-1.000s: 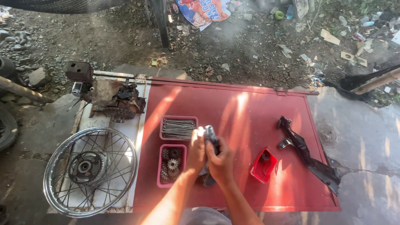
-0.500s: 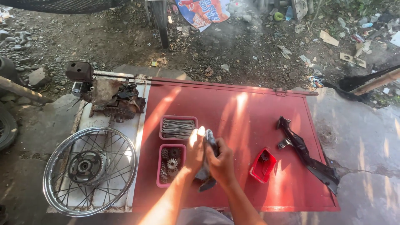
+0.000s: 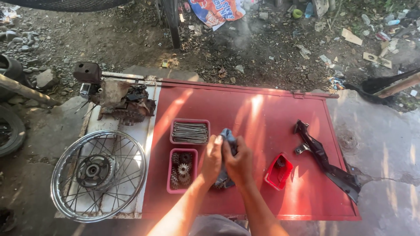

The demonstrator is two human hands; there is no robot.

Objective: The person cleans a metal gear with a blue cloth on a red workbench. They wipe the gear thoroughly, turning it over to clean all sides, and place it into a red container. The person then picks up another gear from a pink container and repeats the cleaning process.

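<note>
rag [image 3: 227, 136]: cloth, matt | wheel rim [image 3: 61, 175]: shiny metal | panel [image 3: 245, 109]: red painted

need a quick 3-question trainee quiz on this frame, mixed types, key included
1. True or false: both hands, left hand and right hand, grip the dark cloth.
2. Which pink tray lies nearer the person? A: tray of gears. B: tray of spokes.
3. Fill in: the spoked wheel lies on the white board, to the ___ of the red panel.

Key: 1 true; 2 A; 3 left.
</note>
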